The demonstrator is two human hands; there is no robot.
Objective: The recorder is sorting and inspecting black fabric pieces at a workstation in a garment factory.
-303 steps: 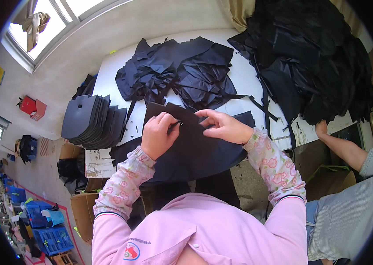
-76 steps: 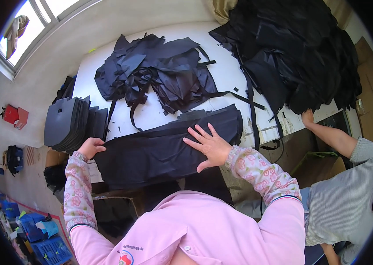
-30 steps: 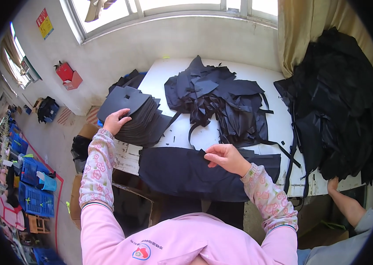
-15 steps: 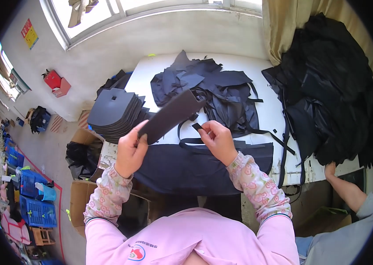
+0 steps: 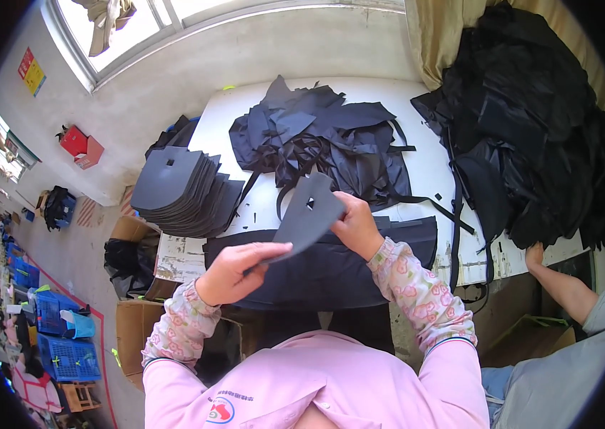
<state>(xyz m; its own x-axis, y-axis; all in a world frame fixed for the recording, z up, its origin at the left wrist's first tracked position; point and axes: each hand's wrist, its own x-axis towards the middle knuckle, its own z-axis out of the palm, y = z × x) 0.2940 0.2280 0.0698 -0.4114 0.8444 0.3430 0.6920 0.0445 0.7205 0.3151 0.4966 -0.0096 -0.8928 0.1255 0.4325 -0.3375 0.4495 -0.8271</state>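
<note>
One dark panel point(image 5: 309, 213) between both hands' fingers point(image 5: 268, 249)

Dark grey flat cut panel point(image 5: 307, 214), stiff, rounded outline with a small square hole near its upper middle. Held up in the air, tilted, between both sets of fingers: lower left corner pinched by left fingers point(image 5: 263, 252), right edge gripped by right fingers point(image 5: 340, 209). Long dark fabric piece point(image 5: 331, 268) lies just below the fingers.
</note>
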